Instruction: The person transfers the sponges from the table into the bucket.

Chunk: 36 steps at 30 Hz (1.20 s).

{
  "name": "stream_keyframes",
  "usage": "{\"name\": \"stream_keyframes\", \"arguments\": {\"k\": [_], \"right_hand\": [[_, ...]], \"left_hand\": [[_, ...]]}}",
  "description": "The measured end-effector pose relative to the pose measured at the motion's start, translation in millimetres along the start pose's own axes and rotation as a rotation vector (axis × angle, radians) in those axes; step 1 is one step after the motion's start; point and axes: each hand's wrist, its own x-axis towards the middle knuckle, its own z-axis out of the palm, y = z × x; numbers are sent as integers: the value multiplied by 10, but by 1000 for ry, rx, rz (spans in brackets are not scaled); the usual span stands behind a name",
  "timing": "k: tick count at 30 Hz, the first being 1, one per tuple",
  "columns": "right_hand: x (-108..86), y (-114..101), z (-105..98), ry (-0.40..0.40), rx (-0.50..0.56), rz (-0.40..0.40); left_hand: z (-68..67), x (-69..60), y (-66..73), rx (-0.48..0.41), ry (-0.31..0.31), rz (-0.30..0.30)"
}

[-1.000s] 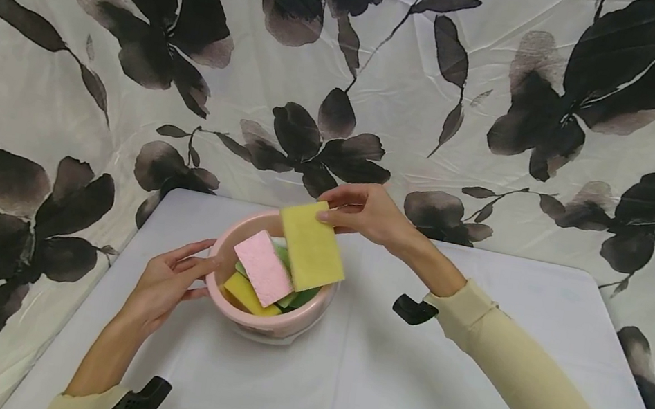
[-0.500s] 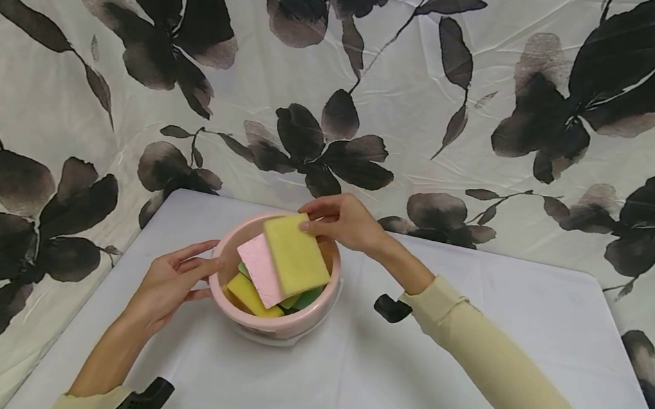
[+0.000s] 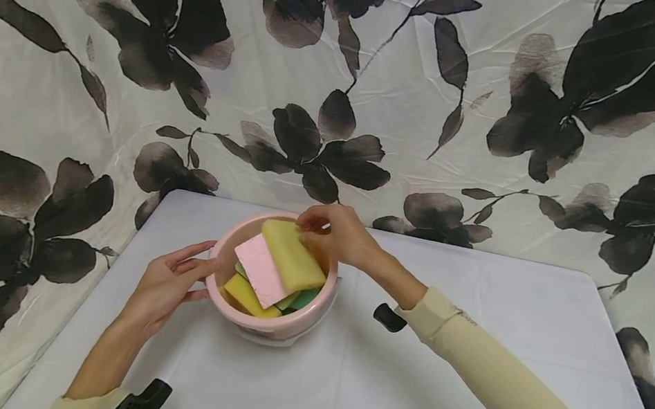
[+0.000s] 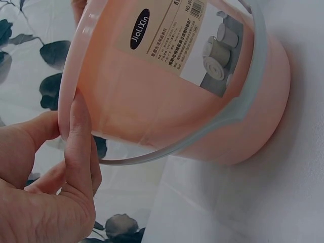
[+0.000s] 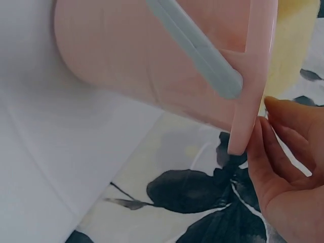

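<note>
A pink bucket [image 3: 285, 328] stands on the table in the head view, holding several flat sponges. My left hand [image 3: 168, 287] grips its rim on the left; the left wrist view shows thumb and fingers [image 4: 78, 136] on either side of that rim. At the far right of the rim, my right hand [image 3: 345, 235] pinches the upper corner of a yellow sponge [image 3: 294, 256]. This sponge lies slanted over a pink sponge [image 3: 261, 271]. Below them show another yellow sponge [image 3: 248, 295] and green pieces [image 3: 304, 298]. The right wrist view hides much of the pinched corner behind the rim.
The bucket's pale grey handle [image 4: 243, 101] hangs down outside its wall. A label [image 4: 187, 40] is on the bucket's side. The white-covered table [image 3: 405, 369] meets a floral cloth backdrop [image 3: 438, 129]. Black wrist devices [image 3: 143, 399] sit at both sleeves.
My right hand has moved left and down, lowering the yellow sponge into the bucket onto the other pieces. The left hand has stayed at the rim.
</note>
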Motion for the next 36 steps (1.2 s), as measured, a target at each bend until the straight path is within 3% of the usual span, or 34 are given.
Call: {"name": "stream_keyframes", "arguments": {"k": [10,36], "right_hand": [[-181,37,-143,34,15,24],[-808,172,-588,117,68,94]], "left_hand": [[10,14,11,18,4,-26],[-3,16,13,36,10,-21]]}}
